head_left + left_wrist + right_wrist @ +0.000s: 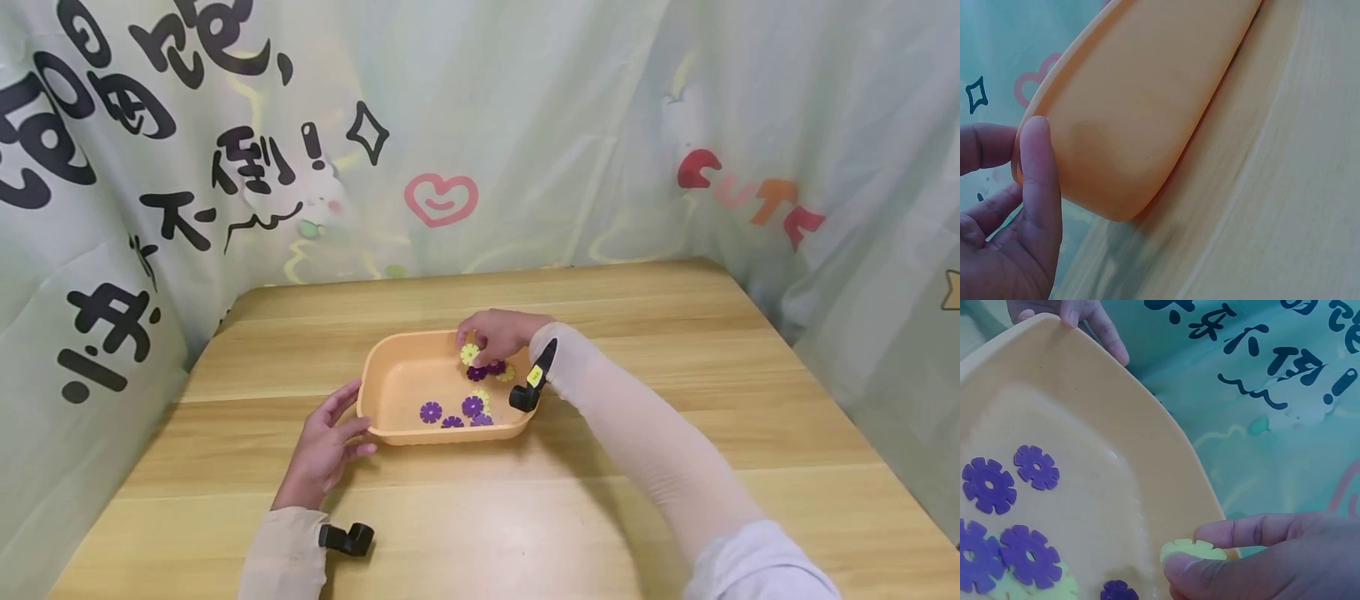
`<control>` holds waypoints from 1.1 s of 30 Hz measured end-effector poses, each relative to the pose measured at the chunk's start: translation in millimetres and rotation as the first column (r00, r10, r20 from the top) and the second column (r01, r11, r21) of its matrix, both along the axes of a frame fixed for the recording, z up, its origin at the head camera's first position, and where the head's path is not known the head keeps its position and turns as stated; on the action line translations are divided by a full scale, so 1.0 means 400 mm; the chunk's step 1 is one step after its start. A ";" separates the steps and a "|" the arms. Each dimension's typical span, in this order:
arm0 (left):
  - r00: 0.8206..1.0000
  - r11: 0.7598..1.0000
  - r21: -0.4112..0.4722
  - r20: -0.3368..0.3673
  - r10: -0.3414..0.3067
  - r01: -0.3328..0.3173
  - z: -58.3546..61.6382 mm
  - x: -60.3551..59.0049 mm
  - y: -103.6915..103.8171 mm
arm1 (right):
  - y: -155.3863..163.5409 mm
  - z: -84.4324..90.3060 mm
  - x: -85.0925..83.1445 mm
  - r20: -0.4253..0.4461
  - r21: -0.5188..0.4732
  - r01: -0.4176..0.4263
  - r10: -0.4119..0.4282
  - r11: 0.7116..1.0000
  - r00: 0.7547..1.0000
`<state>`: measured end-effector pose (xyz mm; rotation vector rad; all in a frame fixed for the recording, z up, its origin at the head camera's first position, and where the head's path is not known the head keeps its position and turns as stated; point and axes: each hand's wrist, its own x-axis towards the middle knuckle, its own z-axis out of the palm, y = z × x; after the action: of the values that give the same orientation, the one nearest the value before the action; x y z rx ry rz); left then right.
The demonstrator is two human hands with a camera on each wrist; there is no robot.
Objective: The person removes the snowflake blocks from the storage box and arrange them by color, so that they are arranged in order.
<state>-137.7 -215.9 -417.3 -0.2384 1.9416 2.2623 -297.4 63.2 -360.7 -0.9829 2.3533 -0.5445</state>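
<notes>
A peach-coloured plastic basin (397, 379) stands on the wooden table. My left hand (321, 446) holds it by its left end, and in the left wrist view the thumb (1040, 169) lies against the outside wall with fingers across the rim. Over the basin's far right part, my right hand (504, 333) pinches a yellow notched snowflake disc (1191, 549) between thumb and finger. Several purple snowflake discs (989, 485) lie on the basin floor, some overlapping yellow discs (1063, 584). Darker purple discs (477, 374) sit below the right hand, partly hidden by it.
The wooden table (600, 517) reaches around the basin on all sides. Behind it and along both sides hangs a pale printed curtain (525, 125). Each wrist carries a black camera mount, one by the left sleeve (348, 540) and one over the basin's right end.
</notes>
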 end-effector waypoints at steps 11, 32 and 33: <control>1.000 1.000 0.001 -0.005 -0.006 0.006 0.000 0.002 -0.001 | 0.044 0.019 -0.002 0.061 -0.032 0.029 -0.027 0.999 0.998; 1.000 1.000 -0.007 -0.002 0.000 0.000 0.000 0.001 0.000 | 0.174 0.044 0.001 0.072 -0.123 0.155 -0.147 0.980 0.987; 1.000 1.000 -0.008 -0.001 0.000 0.000 0.000 0.001 0.000 | 0.183 0.044 0.001 0.073 -0.132 0.160 -0.151 0.978 0.986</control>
<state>-137.2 -215.8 -417.4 -0.2373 1.9514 2.2556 -297.1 136.4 -343.0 -0.8315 2.3745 -0.7965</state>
